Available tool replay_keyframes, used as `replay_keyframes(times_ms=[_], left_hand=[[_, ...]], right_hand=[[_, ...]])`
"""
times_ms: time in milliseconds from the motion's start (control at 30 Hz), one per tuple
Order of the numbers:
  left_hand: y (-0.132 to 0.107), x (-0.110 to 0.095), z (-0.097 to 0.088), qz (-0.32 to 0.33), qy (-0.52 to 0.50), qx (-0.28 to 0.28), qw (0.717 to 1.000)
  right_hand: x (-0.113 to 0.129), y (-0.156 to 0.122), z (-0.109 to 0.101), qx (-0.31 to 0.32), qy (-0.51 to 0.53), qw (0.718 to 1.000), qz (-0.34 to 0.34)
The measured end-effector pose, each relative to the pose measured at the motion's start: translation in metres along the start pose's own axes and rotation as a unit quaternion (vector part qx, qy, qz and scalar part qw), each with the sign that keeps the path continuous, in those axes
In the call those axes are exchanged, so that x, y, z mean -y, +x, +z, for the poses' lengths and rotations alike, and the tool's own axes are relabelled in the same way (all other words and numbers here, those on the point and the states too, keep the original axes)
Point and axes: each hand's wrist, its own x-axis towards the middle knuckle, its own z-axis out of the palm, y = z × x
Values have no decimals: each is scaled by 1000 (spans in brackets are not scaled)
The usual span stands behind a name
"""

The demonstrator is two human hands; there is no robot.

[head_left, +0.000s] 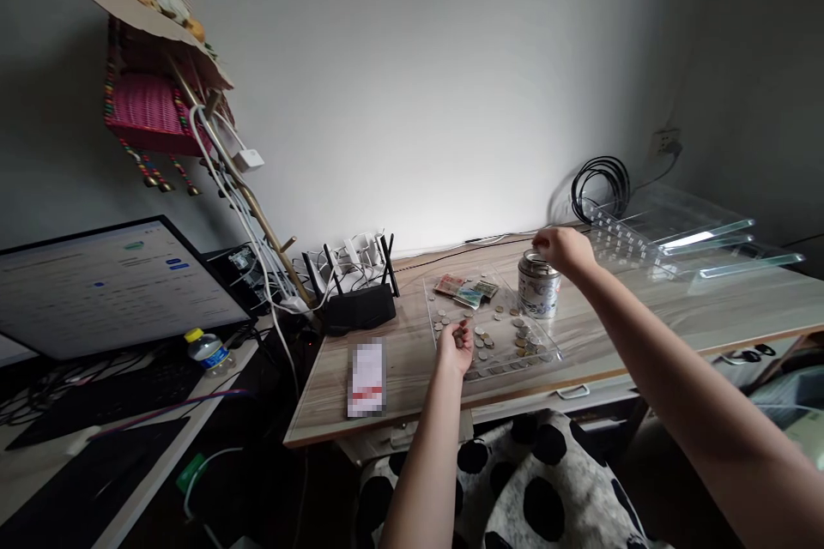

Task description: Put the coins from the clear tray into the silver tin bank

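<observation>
A clear tray (pixel 433 298) lies on the wooden table (pixel 644 317), holding several scattered coins (pixel 508 341) and a few banknotes (pixel 464 288) at its far side. My left hand (pixel 456 348) hovers over the tray's near left part, fingers curled around what look like coins. My right hand (pixel 565 249) is pinched just above the top of a round tin can (pixel 538 287) that stands upright at the tray's right rear corner; what the fingers hold is too small to make out.
A black router (pixel 358 305) with antennas and a power strip sit at the table's back left. A blurred card (pixel 366 377) lies near the front edge. Clear acrylic trays (pixel 682 233) and coiled cable (pixel 600 185) lie right. A monitor (pixel 109 285) and bottle (pixel 209 350) are left.
</observation>
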Motion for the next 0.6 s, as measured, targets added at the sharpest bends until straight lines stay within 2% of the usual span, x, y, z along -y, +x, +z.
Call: replay_keyframes(times_ms=[67, 167, 267, 367, 467, 600], left_hand=[[1, 1, 0, 9, -10, -14, 1000], [2, 1, 1, 40, -42, -26, 998], [2, 0, 1, 85, -79, -31, 993], [0, -1, 1, 102, -88, -22, 991], [0, 0, 1, 98, -67, -22, 993], [-1, 2, 3, 103, -42, -32, 993]], right_hand=[[-15, 16, -2, 54, -42, 998, 7], [-23, 27, 7, 104, -46, 994, -3], [-22, 29, 15, 124, -44, 991, -7], [-24, 28, 16, 126, -39, 991, -4], [-23, 20, 14, 106, -40, 994, 1], [-7, -6, 17, -30, -2, 999, -38]])
